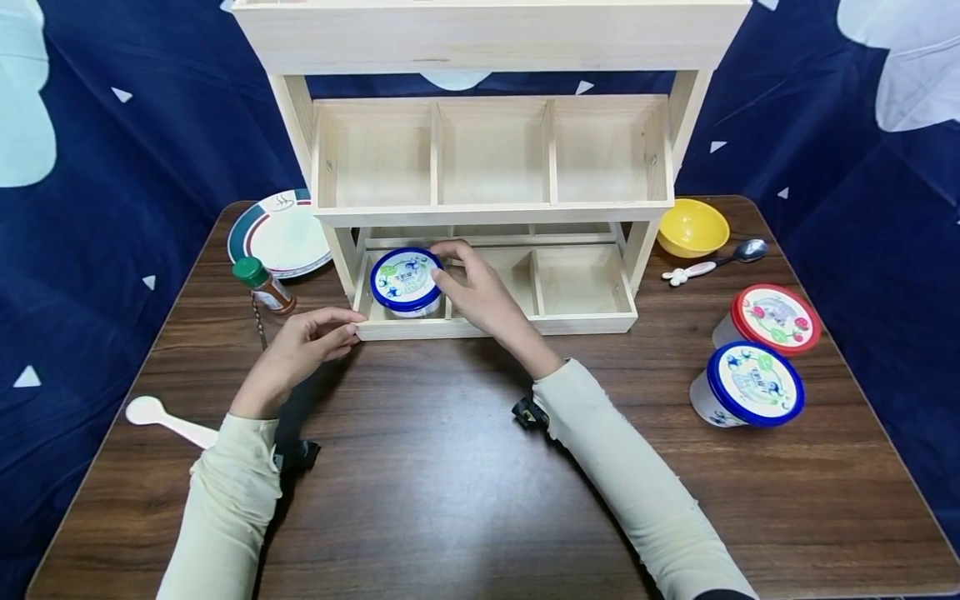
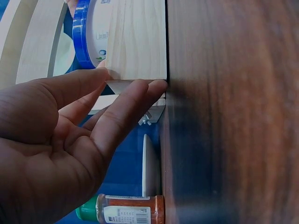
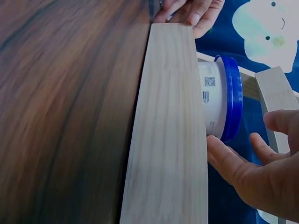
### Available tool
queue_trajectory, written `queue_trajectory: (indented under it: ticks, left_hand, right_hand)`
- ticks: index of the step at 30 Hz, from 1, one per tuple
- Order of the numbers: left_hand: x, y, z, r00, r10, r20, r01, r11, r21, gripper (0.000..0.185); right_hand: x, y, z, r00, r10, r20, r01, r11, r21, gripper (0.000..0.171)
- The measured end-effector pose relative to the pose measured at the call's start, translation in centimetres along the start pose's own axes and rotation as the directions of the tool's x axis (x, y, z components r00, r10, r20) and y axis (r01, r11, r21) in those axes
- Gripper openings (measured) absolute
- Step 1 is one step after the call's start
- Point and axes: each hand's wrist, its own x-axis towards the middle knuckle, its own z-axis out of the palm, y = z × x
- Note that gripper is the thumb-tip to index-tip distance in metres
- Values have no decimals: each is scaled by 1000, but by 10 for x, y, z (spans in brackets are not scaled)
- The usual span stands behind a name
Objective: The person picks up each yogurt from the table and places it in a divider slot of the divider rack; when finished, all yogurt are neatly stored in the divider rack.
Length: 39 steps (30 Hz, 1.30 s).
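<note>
A white plastic tub with a blue lid (image 1: 406, 279) stands upright in the left compartment of the pulled-out lower wooden drawer (image 1: 495, 327). My right hand (image 1: 483, 292) is at the tub's right side, thumb and fingers spread apart. In the right wrist view, a finger of the right hand (image 3: 266, 172) is by the tub (image 3: 217, 98), and the thumb stands away from it. My left hand (image 1: 303, 350) touches the drawer's front left corner. The left wrist view has the left hand (image 2: 70, 126) with its fingers extended against the drawer's end (image 2: 138, 39).
Above the drawer is a wooden tray (image 1: 491, 215) with three compartments. At left are plates (image 1: 281, 237), a green-capped spice jar (image 1: 262, 285) and a white spoon (image 1: 171, 423). At right are a yellow bowl (image 1: 693, 227), a metal spoon (image 1: 738, 253), a red-lidded tub (image 1: 776, 319) and another blue-lidded tub (image 1: 753, 385).
</note>
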Motion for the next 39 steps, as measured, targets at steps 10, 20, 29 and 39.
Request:
queue_trajectory:
  ticks: [10, 20, 29, 39]
  left_hand:
    - [4, 0, 2, 1000, -4, 9, 4, 1000, 5, 35]
    - [6, 1, 2, 1000, -5, 0, 5, 1000, 31, 35]
    - [1, -4, 0, 1000, -25, -1, 25, 999, 26, 36]
    - [1, -1, 4, 1000, 29, -9, -29, 1000, 8, 34]
  right_hand:
    - [-21, 6, -32, 1000, 7, -19, -8, 998, -56, 40]
    - [-35, 2, -54, 1000, 13, -27, -14, 999, -37, 40]
    - [-44, 0, -68, 999, -2, -36, 1, 999, -45, 40]
    - [-69, 5, -106, 996, -6, -87, 2, 999, -43, 37]
